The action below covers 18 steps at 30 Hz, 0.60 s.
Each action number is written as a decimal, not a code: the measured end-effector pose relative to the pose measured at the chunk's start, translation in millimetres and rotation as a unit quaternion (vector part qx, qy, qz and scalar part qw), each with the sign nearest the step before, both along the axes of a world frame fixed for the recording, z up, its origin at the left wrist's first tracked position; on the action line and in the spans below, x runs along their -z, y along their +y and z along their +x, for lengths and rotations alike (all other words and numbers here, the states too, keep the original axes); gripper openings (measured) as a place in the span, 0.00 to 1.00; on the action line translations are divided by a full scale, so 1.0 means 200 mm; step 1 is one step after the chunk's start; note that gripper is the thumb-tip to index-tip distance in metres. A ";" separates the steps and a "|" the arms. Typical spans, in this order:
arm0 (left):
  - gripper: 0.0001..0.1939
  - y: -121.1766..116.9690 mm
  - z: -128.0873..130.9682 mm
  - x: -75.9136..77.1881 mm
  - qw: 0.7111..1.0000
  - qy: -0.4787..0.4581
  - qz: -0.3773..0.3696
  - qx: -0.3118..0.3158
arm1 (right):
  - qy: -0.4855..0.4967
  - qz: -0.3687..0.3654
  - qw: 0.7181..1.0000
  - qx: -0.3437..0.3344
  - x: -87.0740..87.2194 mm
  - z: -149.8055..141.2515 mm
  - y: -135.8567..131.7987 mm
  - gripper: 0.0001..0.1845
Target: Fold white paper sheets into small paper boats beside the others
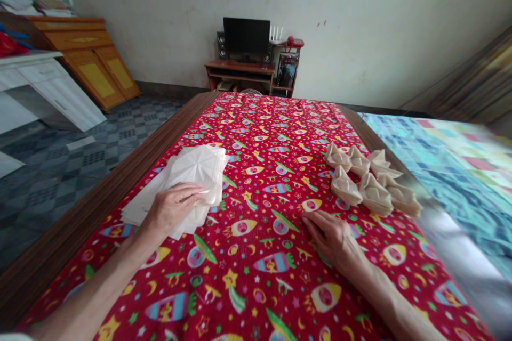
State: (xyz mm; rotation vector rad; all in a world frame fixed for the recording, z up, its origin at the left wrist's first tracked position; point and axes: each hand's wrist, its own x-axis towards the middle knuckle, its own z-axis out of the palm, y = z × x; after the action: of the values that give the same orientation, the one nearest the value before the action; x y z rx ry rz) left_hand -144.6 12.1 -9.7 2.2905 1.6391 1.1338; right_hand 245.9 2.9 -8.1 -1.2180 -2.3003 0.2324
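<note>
Flat paper sheets (196,162) lie in a loose, uneven pile at left of centre, spread on a red cloth (248,248) printed with rockets that drapes the wooden desk (170,133), as I follow the work from afar through the head camera. My left grip (174,205) rests over the pile's lower right part, fingers together and reaching across the paper; whether they pinch a sheet I cannot tell. At right of centre, my right grip (334,234) lies palm down on the cloth, loosely curled, thumb a little apart, with nothing visible in it, just below a cluster of pointed folded paper pieces (374,194). I count six of those, set close together in two rows near the desk's right edge; they look finished. The top sheet at left shows creases fanning from its middle but lies flat, so I judge the pile unshaped, its number hidden by overlap. At upper centre, a dark monitor (246,36) stands against the far wall.
</note>
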 end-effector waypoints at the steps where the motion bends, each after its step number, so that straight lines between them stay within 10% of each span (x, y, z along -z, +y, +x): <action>1: 0.10 0.00 -0.01 0.00 1.000 0.017 0.000 0.012 | 0.001 0.000 1.000 0.000 0.00 0.00 0.00 0.13; 12: 0.10 -0.05 0.09 -0.17 0.989 0.122 0.078 -0.006 | -0.015 0.002 1.000 0.003 0.00 0.00 0.00 0.14; 18: 0.09 -0.11 0.32 -0.26 0.977 0.145 0.122 0.095 | -0.018 0.018 1.000 0.005 0.01 0.00 0.00 0.14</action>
State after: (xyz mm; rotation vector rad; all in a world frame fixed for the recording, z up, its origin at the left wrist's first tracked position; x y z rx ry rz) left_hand -79.8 -9.2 42.8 2.8140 1.3872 1.0490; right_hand 245.4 2.2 -10.1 -1.2245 -2.3192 0.1661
